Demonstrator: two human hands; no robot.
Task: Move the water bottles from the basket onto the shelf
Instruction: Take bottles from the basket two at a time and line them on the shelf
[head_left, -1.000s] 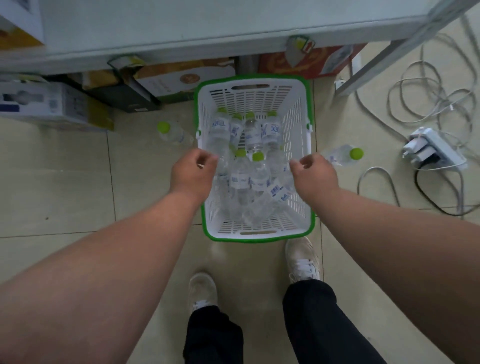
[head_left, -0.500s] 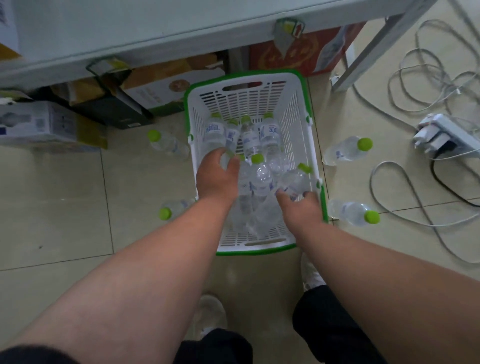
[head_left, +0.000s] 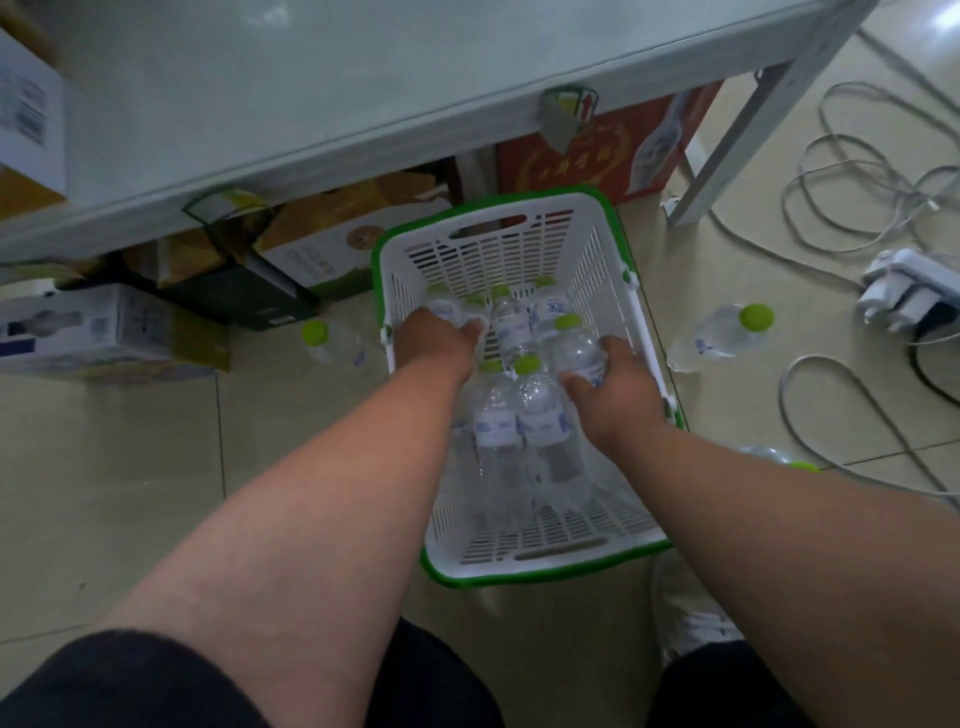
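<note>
Fingers of both my hands, left hand (head_left: 434, 340) and right hand (head_left: 615, 389), have dropped into the white green-rimmed plastic basket (head_left: 545, 564), each now clasping a clear green-capped water bottle (head_left: 579, 353); lifting comes next.

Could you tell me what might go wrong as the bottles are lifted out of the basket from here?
Loose bottles on the floor and cables beside the basket could trip the person. The right hand holds one bottle near its base, so it may slip. The left hand could topple neighbouring bottles.

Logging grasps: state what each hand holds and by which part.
Right hand grips a water bottle around its lower body. Left hand closes on a bottle at the basket's back; exact hold hidden.
</note>
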